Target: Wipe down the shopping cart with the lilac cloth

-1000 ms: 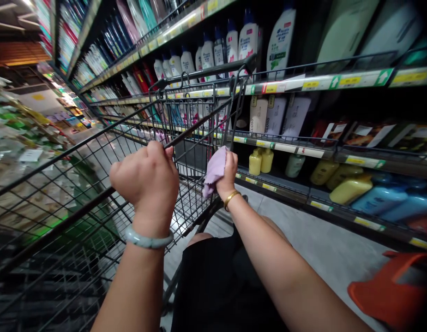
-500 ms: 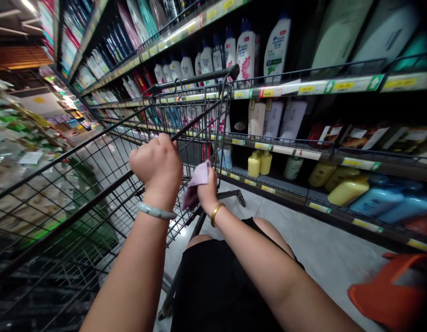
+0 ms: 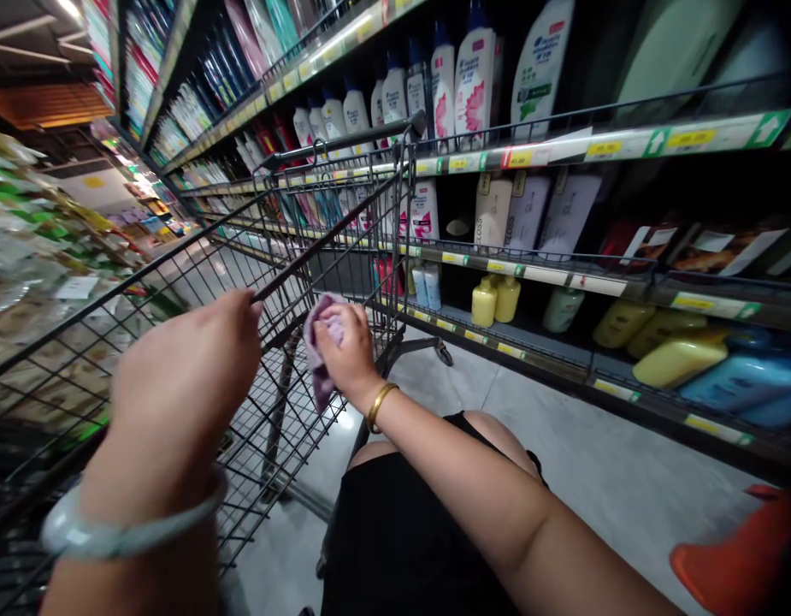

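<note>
Comparing with a second ago: right hand [image 3: 347, 346] slid its pale purple cloth [image 3: 319, 351] down the shopping cart [image 3: 177, 257] rim, from near the front end back toward the body. Fingers stayed closed on the cloth, pressing it against the wire. Left hand [image 3: 186, 376] shifted back along the rim too, fingers curled on the top bar. Looked like wiping progressed rearward. Shampoo shelves [image 3: 562, 154] stood beside.

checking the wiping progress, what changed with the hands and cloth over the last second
The right hand slid the purple cloth leftward and down the cart's side wire. The left hand pulled back along the top rail toward the camera, fingers now loosely on it. The cloth stays gripped; the shelves look unchanged.
</note>
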The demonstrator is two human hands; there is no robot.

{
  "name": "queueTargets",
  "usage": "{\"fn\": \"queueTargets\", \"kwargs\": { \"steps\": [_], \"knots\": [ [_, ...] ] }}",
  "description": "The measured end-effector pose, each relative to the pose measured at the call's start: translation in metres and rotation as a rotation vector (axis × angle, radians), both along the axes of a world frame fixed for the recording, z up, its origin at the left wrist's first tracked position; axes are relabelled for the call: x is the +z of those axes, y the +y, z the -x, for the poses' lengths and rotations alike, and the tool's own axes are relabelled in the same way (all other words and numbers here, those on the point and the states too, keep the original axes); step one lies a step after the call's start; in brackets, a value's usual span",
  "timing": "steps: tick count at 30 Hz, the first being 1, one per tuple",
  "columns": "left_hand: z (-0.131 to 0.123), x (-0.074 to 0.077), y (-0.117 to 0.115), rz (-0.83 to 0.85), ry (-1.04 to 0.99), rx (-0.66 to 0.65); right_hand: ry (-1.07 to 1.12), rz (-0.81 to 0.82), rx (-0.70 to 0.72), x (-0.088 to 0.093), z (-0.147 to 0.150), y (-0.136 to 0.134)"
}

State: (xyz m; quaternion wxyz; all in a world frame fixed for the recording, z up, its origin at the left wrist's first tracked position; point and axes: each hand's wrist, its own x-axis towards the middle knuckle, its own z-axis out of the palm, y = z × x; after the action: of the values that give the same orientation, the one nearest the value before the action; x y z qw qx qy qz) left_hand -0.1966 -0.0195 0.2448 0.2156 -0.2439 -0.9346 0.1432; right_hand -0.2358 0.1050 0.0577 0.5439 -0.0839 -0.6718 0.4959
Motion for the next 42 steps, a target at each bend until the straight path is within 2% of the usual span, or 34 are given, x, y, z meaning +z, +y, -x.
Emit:
{"fn": "queueTargets", "kwargs": {
  "steps": [2, 3, 6, 7, 9, 12, 15, 18, 20, 22, 24, 26, 28, 30, 32, 34, 37, 39, 42],
  "knots": [
    [0.006, -0.008, -0.027, 0.025, 0.059, 0.062, 0.012, -0.100, 0.062, 0.000, 0.001, 0.001],
    [0.009, -0.012, -0.038, 0.000, 0.071, 0.094, -0.031, -0.052, 0.047, -0.006, 0.003, 0.004],
    [0.012, -0.021, -0.051, -0.059, 0.053, 0.117, -0.230, 0.306, -0.090, -0.033, 0.014, 0.011],
    [0.010, -0.022, -0.049, -0.066, 0.069, 0.123, -0.271, 0.401, -0.118, -0.040, 0.018, 0.009],
    [0.003, -0.021, -0.040, -0.068, 0.101, 0.111, -0.286, 0.468, -0.114, -0.044, 0.023, -0.002],
    [-0.003, -0.019, -0.026, -0.079, 0.097, 0.115, -0.180, 0.370, -0.056, -0.031, 0.023, -0.026],
    [0.000, -0.019, -0.019, -0.094, 0.087, 0.166, -0.118, 0.274, 0.006, -0.025, 0.021, -0.033],
    [0.006, -0.020, -0.015, -0.093, 0.085, 0.146, -0.288, 0.470, 0.010, -0.033, 0.021, -0.027],
    [0.009, -0.020, -0.012, -0.108, 0.070, 0.137, -0.318, 0.554, 0.009, -0.032, 0.020, -0.030],
    [0.011, -0.021, -0.008, -0.130, 0.067, 0.142, -0.211, 0.467, 0.037, -0.023, 0.016, -0.039],
    [0.013, -0.022, -0.004, -0.126, 0.087, 0.133, -0.094, 0.300, 0.072, -0.012, 0.012, -0.047],
    [0.016, -0.023, -0.001, -0.100, 0.102, 0.116, -0.074, 0.188, 0.097, -0.010, 0.009, -0.048],
    [0.019, -0.023, 0.003, -0.098, 0.099, 0.109, -0.184, 0.283, 0.101, -0.018, 0.011, -0.043],
    [0.023, -0.024, 0.007, -0.128, 0.085, 0.130, -0.338, 0.486, 0.099, -0.028, 0.014, -0.039],
    [0.027, -0.024, 0.012, -0.160, 0.075, 0.151, -0.387, 0.596, 0.109, -0.028, 0.015, -0.041],
    [0.031, -0.024, 0.018, -0.174, 0.075, 0.164, -0.268, 0.521, 0.152, -0.016, 0.013, -0.049],
    [0.036, -0.024, 0.024, -0.179, 0.075, 0.182, -0.044, 0.262, 0.260, 0.000, 0.005, -0.056],
    [0.039, -0.024, 0.028, -0.191, 0.061, 0.199, -0.047, 0.171, 0.271, -0.006, 0.002, -0.054],
    [0.044, -0.025, 0.034, -0.225, 0.043, 0.193, -0.213, 0.304, 0.166, -0.029, 0.004, -0.050]
  ]
}}
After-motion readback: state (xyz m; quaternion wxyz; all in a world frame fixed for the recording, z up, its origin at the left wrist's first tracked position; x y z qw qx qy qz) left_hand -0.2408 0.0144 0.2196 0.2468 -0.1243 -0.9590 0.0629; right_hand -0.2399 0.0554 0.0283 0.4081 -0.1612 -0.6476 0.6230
